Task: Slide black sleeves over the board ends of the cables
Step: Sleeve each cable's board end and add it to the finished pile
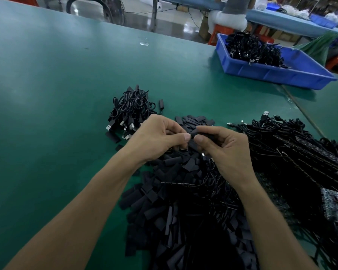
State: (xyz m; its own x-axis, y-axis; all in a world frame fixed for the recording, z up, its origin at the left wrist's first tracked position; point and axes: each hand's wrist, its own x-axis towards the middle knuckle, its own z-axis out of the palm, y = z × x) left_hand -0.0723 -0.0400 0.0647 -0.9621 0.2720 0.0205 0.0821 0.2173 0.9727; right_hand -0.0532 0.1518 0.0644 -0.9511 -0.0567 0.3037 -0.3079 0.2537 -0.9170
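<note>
A black sleeve is being pinched by the left hand and the right hand, above the sleeve pile. Its long axis is being held crosswise, thumb to thumb.

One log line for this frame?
step: sleeving | left hand: pinches sleeve | right hand: grips sleeve, cable hangs below | sleeve pile: under hands | bin: far right
</note>
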